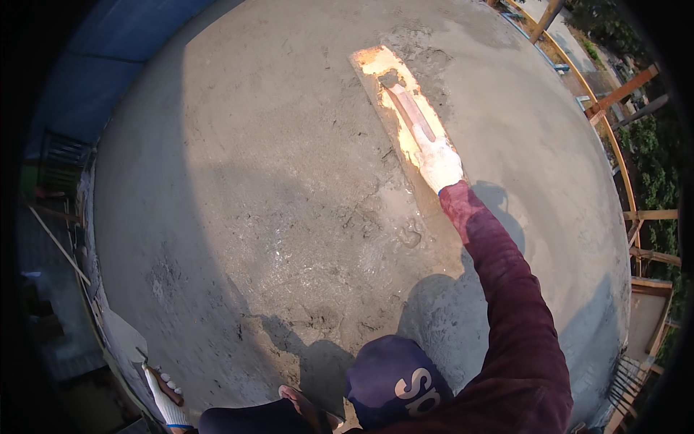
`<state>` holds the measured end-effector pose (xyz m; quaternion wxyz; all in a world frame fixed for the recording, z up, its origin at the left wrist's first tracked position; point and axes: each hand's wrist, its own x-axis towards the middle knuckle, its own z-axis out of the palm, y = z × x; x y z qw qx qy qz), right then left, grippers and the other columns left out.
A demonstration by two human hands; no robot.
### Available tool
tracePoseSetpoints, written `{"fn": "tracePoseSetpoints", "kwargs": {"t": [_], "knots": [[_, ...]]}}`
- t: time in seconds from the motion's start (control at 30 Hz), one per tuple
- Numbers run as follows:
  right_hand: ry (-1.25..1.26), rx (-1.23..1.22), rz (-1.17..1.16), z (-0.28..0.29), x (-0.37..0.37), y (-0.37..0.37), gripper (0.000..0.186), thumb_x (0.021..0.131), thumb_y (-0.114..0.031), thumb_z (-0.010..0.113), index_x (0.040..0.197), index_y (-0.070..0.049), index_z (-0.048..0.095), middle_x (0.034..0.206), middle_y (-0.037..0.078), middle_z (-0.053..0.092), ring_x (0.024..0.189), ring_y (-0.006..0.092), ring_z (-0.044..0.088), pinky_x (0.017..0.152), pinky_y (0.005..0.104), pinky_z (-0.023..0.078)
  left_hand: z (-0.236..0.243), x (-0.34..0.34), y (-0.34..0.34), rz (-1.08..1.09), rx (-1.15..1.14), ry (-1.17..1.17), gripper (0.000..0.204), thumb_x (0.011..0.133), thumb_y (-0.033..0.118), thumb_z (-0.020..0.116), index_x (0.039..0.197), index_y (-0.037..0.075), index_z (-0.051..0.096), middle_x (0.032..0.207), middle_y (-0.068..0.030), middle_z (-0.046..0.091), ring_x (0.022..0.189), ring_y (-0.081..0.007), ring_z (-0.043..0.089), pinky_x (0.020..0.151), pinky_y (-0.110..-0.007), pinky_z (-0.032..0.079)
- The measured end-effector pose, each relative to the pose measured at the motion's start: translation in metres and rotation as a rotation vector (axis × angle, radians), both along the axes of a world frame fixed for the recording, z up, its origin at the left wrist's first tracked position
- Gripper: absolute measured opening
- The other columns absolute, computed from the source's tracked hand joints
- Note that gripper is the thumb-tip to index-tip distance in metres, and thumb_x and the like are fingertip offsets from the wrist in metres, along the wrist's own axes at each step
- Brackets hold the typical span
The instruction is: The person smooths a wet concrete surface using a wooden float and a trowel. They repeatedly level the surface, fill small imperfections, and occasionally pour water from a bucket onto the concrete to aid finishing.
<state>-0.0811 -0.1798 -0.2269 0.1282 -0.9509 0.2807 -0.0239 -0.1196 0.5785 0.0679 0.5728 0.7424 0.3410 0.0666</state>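
Wet conc. slab (303, 202), grey, fine-grained, pitted and rough toward the middle, w/ small glistening wet patches; smoother at R, where broad shadows fall; fisheye lens bows its edges. Float (387, 108): long, flat, approx. rectangular board w/ a narrow bar handle (413, 114) set lengthwise; R hand (439, 165), in a white knit glove w/ blue cuff edge, clamped round the handle's near end; maroon sleeve (510, 289), creased cloth, runs back to the lower edge. L hand (165, 398), same type of glove, at lower L near the slab's edge, fingers closed round a brown-handled tool (168, 389) w/ thin metal shank; blade not clearly told from the surface.

Count: 1 float, 1 handled tool, 2 gloved hands; 1 blue sheet (108, 65), upper L; several timbers (622, 94) and a row of thin dark bars (627, 383) along the R side; dark-blue cloth (394, 380) w/ pale print, 1 rounded mass, lower centre.

Float's appearance: pale yellow-orange where sunlit, blotched w/ grey cement, edges crusted; handle pinkish-brown, smeared; position: upper middle of the slab, R of centre, lying on the surface, long axis slanting upper L to lower R.
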Motion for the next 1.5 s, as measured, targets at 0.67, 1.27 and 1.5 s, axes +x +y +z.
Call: {"fn": "tracePoseSetpoints", "kwargs": {"t": [0.67,1.27,1.5], "knots": [[0.075,0.198,-0.025,0.007,0.033,-0.032,0.075,0.093,-0.022,0.062,0.161,-0.027,0.032,0.124,0.027,0.068,0.113,0.0440,0.067,0.099,0.0499,0.054,0.059,-0.080,0.040,0.124,0.013,0.166,0.029,0.107,0.048,0.052,0.102,0.019,0.057,0.099,0.0006,0.055,0.092,-0.0118,0.052,0.087,-0.037,0.047],[0.072,-0.066,-0.578,0.012,-0.321,-0.024,0.081,0.091,-0.032,0.070,0.162,-0.029,0.032,0.114,0.023,0.068,0.097,0.0414,0.069,0.084,0.0512,0.056,0.002,0.062,-0.011,-0.204,0.049,-0.058,0.038,0.103,0.048,0.062,0.124,0.017,0.062,0.084,0.0070,0.059,0.058,-0.0029,0.052,0.045,-0.020,0.043],[0.027,-0.155,-1.091,-0.017,-0.439,-0.065,0.080,0.090,-0.036,0.070,0.159,-0.012,0.037,0.115,0.028,0.070,0.107,0.0446,0.069,0.092,0.0515,0.054,0.040,-0.002,-0.060,-0.079,0.230,0.190,0.035,0.103,0.049,0.061,0.113,0.015,0.063,0.078,0.0039,0.051,0.063,-0.0069,0.044,0.052,-0.024,0.038]]}}
